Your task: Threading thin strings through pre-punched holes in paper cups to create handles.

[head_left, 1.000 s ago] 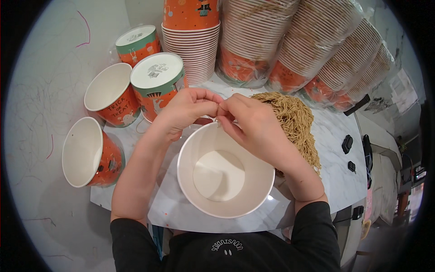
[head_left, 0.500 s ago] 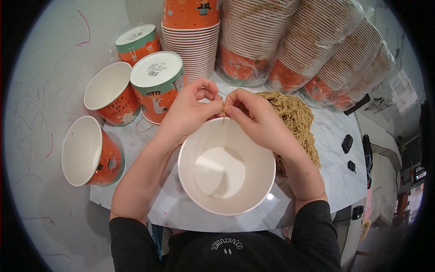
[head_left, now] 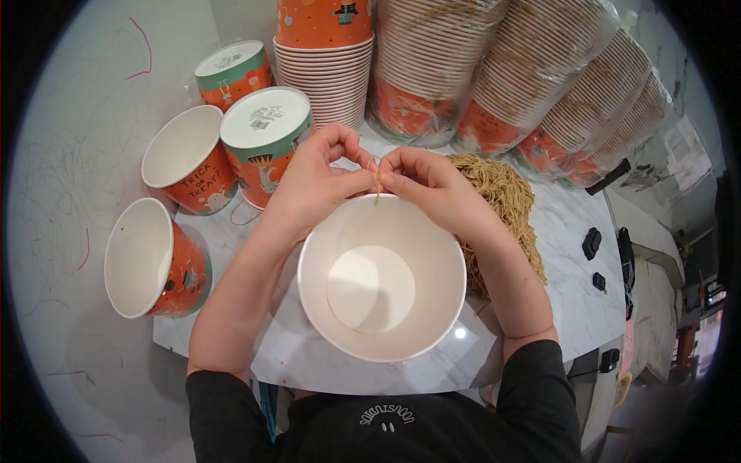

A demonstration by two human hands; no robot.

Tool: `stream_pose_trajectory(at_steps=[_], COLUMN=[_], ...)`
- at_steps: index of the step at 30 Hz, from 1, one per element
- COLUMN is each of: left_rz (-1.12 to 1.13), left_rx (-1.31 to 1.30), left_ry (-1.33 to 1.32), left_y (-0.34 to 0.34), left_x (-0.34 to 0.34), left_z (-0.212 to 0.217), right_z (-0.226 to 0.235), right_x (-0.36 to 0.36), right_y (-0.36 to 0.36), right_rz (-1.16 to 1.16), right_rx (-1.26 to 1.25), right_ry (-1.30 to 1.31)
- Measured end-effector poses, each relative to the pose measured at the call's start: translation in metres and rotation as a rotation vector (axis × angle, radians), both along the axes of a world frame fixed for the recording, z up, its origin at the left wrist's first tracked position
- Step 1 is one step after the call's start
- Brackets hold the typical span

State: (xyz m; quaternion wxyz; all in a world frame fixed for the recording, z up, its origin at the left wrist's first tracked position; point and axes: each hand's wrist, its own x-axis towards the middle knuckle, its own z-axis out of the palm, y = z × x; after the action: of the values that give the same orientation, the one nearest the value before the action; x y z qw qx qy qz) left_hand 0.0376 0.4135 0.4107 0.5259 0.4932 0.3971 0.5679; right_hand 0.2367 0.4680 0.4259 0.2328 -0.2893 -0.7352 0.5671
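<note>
A large white-lined paper bucket point(head_left: 432, 301) stands mouth up on the marble table in front of me. At its far rim my left hand point(head_left: 328, 174) and my right hand point(head_left: 424, 181) meet, fingertips nearly touching. Both pinch a thin tan cord point(head_left: 377, 193), whose short end hangs over the rim into the bucket. Whether the cord passes through a hole in the wall is hidden by my fingers. Beside my right forearm lies a heap of tan cord point(head_left: 505, 204). To the left, an upside-down orange and green bucket point(head_left: 262, 166) has a cord loop point(head_left: 245, 220) at its lower edge.
Two orange buckets point(head_left: 193, 266) point(head_left: 202, 185) lie tipped at the left, with another upturned bucket point(head_left: 239, 81) behind. A tall bucket stack point(head_left: 323, 77) and several plastic-wrapped stacks point(head_left: 432, 69) line the back. Small black objects point(head_left: 592, 243) rest near the table's right edge.
The bucket has shifted slightly left and up in view. My hands have drawn a little closer together over the rim, both still pinching the cord.
</note>
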Motion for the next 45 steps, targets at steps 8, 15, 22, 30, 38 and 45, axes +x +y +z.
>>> stream_pose_trajectory(at_steps=[8, 15, 22, 30, 38, 45], left_rz=[0.018, 0.054, 0.125, 0.080, 0.029, 0.064], left_rx=[-0.069, -0.048, -0.022, -0.069, -0.160, -0.129], left_ry=[0.029, 0.057, 0.181, 0.142, 0.369, 0.442], left_y=[-0.003, -0.002, -0.004, -0.005, -0.011, -0.013], left_x=[-0.003, -0.002, -0.001, 0.001, -0.004, -0.005], left_z=[0.007, 0.002, -0.001, 0.007, 0.018, 0.020], right_z=[-0.004, -0.005, 0.007, 0.001, 0.006, 0.005], right_x=[0.000, 0.002, 0.000, 0.000, 0.001, 0.000], right_y=[0.009, 0.007, -0.004, -0.001, -0.003, -0.004], right_rz=[0.013, -0.013, -0.030, -0.055, -0.069, -0.098], right_rx=[-0.149, -0.006, 0.010, -0.071, -0.161, -0.155], right_ry=[0.040, -0.031, -0.036, -0.020, 0.016, 0.076])
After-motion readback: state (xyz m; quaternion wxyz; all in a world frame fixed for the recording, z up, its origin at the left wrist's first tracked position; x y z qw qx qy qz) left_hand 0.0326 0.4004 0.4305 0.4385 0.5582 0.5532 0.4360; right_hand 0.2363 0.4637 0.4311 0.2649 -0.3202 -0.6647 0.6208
